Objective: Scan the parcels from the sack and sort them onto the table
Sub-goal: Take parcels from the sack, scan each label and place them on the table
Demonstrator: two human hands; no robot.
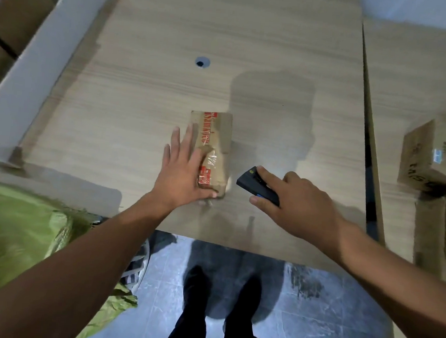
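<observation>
On the wooden table [228, 34] there is a small round hole [202, 62], and I give all places from this hole. The brown parcel [216, 136] lies flat on the table, on the person's side of the hole and a little to the right of it. Its long axis runs almost straight away from the person, with the far end leaning slightly to the left, toward the hole. The red print on its tape runs along the same axis.

The left hand [184, 170] rests on the left side of the parcel with fingers straight and spread, pointing toward the hole. The thumb lies at the near end of the parcel.

The right hand [302, 202] is nearer to the person than the hole and more to the right. Its fingers are curled round a black scanner [253, 183]. The front end of the scanner points to the near half of the parcel and stays just beside it, not touching.

The green sack [8, 231] is far to the left of the hole, at the near table edge. Some cardboard boxes [427, 159] stand well to the right of the hole, on a neighbouring surface; they are blurred.
</observation>
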